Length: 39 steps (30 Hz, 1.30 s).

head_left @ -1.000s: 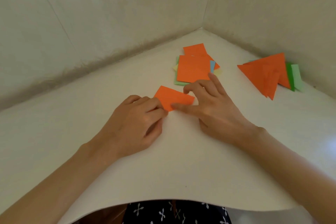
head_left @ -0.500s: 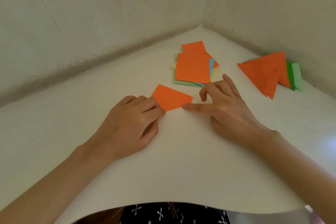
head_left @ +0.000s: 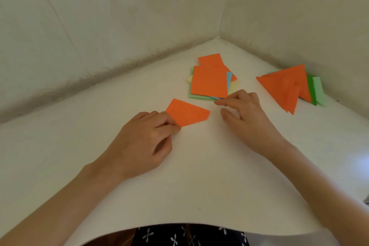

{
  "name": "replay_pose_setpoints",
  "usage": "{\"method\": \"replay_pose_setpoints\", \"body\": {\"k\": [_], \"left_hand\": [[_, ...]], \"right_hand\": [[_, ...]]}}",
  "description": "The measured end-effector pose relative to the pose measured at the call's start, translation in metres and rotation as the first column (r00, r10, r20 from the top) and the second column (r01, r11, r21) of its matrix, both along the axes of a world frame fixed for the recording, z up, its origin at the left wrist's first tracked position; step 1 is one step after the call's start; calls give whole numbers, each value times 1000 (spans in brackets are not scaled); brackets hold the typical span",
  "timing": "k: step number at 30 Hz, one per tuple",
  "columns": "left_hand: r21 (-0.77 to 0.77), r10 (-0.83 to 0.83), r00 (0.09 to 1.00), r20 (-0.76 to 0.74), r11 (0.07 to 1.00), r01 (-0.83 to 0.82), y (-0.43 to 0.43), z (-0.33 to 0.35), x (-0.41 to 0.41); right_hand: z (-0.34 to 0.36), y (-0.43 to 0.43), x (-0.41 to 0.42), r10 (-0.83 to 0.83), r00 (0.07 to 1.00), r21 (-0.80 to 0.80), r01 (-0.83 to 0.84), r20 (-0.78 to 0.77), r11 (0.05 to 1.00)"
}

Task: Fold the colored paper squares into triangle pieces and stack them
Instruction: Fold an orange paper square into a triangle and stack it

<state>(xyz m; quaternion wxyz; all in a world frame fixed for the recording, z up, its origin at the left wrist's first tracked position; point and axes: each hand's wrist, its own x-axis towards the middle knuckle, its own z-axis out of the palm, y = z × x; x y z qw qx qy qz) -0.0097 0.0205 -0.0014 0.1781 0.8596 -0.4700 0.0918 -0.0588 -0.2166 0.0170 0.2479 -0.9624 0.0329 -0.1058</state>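
Your left hand (head_left: 147, 142) is curling its fingers over the near left corner of the folded piece (head_left: 188, 113) and pinching it there against the table (head_left: 199, 170). The piece is lying flat as an orange four-sided shape, its long edge running away to the right, between your two hands.

Your right hand (head_left: 247, 118) is hovering just right of the piece, apart from it, with its fingers loosely bent and gripping nothing. Its fingertips are reaching the near edge of the squares (head_left: 209, 82); whether they are touching the paper, you cannot tell from here.

The squares are sitting in a loose stack beyond the piece, an orange one lying on top, with blue, yellow and green edges peeking out beneath and another orange square behind.

Further right, the triangles (head_left: 285, 88) are lying in an overlapping orange pile, with green pieces showing under its right side, close to where the walls (head_left: 119, 26) are meeting the table.
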Motion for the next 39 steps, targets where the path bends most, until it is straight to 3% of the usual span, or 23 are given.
{"method": "replay_pose_setpoints", "body": {"k": [4,8,14,20,24,28,34,39], "left_hand": [[1,-6,999,47,1000,6,2,0,-1],[32,71,995,69,997,-73,1,-1,-3],[78,151,987,46,985,-154,-2,-4,1],[-34,135,989,-52,990,-137,-4,-6,7],[-119,153,967,-203,977,-179,-8,-7,8],[-143,121,960,-254,977,-161,-11,-9,9],[-231,26,934,-356,966,-115,-11,-11,13],[-252,-17,942,-336,965,-72,-8,-11,14]], "right_hand": [[-2,23,15,-37,992,-62,29,-122,998],[2,29,16,29,991,51,-22,-132,998],[-3,17,-2,298,952,96,-290,-73,952],[-6,9,-4,494,862,73,-488,-116,870],[-10,15,0,510,860,45,-509,-31,860],[-12,21,9,579,814,-5,-579,37,815],[-8,13,15,617,772,124,-604,-153,787],[-13,19,17,584,807,79,-579,-87,812]]}}
